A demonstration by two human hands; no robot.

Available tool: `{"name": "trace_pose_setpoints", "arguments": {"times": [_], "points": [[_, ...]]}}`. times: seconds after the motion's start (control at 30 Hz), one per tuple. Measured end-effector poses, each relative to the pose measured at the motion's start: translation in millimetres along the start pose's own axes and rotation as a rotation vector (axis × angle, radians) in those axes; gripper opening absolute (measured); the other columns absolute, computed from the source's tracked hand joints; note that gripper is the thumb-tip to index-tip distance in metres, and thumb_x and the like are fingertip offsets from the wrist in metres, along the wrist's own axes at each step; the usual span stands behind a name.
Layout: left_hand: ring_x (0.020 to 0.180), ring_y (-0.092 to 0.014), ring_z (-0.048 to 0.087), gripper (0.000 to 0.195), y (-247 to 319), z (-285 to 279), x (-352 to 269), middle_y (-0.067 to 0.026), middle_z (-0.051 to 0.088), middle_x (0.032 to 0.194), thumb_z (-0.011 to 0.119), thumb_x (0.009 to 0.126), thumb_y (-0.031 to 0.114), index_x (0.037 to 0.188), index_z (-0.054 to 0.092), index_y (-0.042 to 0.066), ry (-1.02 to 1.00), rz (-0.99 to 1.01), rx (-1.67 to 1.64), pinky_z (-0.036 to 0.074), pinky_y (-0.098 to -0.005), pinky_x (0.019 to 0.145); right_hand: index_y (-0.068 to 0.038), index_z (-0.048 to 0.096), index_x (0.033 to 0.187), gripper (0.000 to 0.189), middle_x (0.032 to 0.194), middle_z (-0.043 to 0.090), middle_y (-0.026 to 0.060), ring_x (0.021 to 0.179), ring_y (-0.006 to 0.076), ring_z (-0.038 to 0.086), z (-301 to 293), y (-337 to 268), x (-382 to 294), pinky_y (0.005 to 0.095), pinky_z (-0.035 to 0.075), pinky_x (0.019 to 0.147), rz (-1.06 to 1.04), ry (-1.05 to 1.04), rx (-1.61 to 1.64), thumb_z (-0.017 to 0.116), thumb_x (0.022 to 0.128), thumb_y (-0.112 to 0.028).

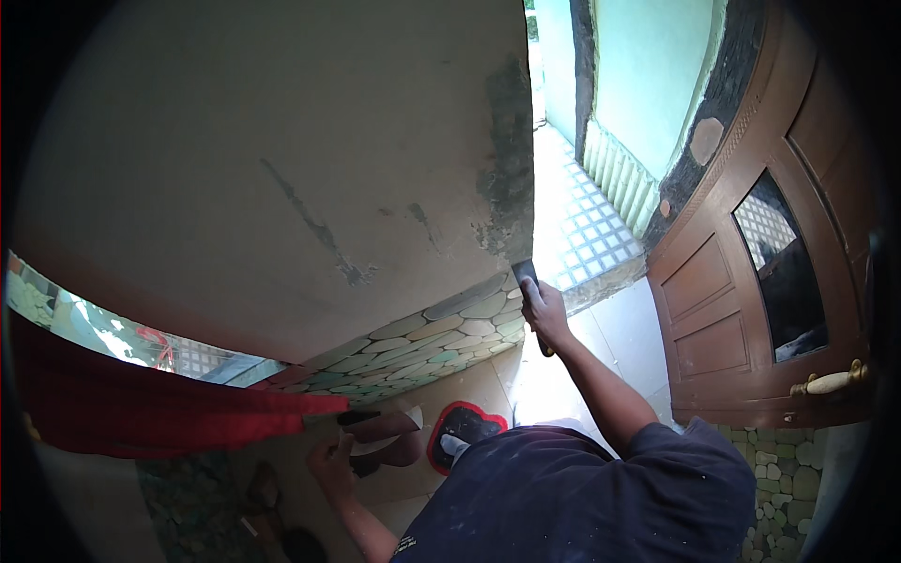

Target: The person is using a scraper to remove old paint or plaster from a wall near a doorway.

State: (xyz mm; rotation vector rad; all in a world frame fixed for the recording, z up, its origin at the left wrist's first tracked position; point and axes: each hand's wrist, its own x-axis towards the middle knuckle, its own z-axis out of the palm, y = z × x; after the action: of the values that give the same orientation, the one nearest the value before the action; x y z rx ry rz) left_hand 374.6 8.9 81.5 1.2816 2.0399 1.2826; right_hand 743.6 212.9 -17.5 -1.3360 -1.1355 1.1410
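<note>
My right hand [545, 310] grips a scraper [524, 271] with a dark handle, part of which shows below my fist. Its flat blade meets the lower end of the wall's vertical edge, just above the stone-patterned band [429, 334]. Grey bare patches [510, 155] run up that edge of the pale painted wall [211, 127], and thinner scraped streaks [310, 218] mark its middle. Low on the left, my left hand [334, 464] has curled fingers beside brown, dark-ended curved pieces [387, 429]. Dim light hides whether it holds one of them.
A brown panelled door [711, 310] with a glass pane stands open on the right. Past the doorway lies a bright checkered tile floor [591, 225]. A red-edged dark mat [450, 426] is under a foot. Red cloth [176, 401] hangs at left by a window opening.
</note>
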Motion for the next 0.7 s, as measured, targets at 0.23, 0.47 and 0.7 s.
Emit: {"name": "trace_pose_setpoints", "arguments": {"times": [0.23, 0.47, 0.7], "points": [[0.057, -0.004, 0.043, 0.017, -10.7, -6.9, 0.5, 0.0044, 0.049, 0.06, 0.075, 0.075, 0.006, 0.07, 0.061, -0.002, -0.002, -0.025, 0.02, 0.033, -0.0231, 0.051, 0.003, 0.053, 0.078, 0.044, 0.054, 0.047, 0.0098, 0.051, 0.017, 0.05, 16.1, -76.7, 43.8, 0.035, 0.039, 0.05, -0.17, 0.0, 0.048, 0.042, 0.099, -0.035], [0.057, -0.005, 0.043, 0.016, -2.9, -3.6, -6.0, 0.0037, 0.049, 0.06, 0.074, 0.076, 0.004, 0.07, 0.06, -0.002, 0.006, -0.016, 0.039, 0.033, -0.0235, 0.051, -0.004, 0.05, 0.07, 0.046, 0.052, 0.045, -0.0009, 0.043, 0.0075, 0.042, 9.6, -0.9, 18.8, 0.0254, 0.033, 0.039, -0.106, 0.054, 0.005, 0.045, 0.098, -0.04], [0.058, -0.005, 0.042, 0.017, -2.4, -3.0, -6.4, 0.0036, 0.049, 0.06, 0.073, 0.076, 0.004, 0.069, 0.059, -0.002, 0.045, 0.01, 0.011, 0.033, -0.0233, 0.051, -0.001, 0.051, 0.067, 0.047, 0.052, 0.047, 0.0047, 0.044, 0.0128, 0.045, 7.1, -61.2, 36.8, 0.0319, 0.036, 0.045, -0.098, 0.02, 0.091, 0.046, 0.098, -0.036]]}}
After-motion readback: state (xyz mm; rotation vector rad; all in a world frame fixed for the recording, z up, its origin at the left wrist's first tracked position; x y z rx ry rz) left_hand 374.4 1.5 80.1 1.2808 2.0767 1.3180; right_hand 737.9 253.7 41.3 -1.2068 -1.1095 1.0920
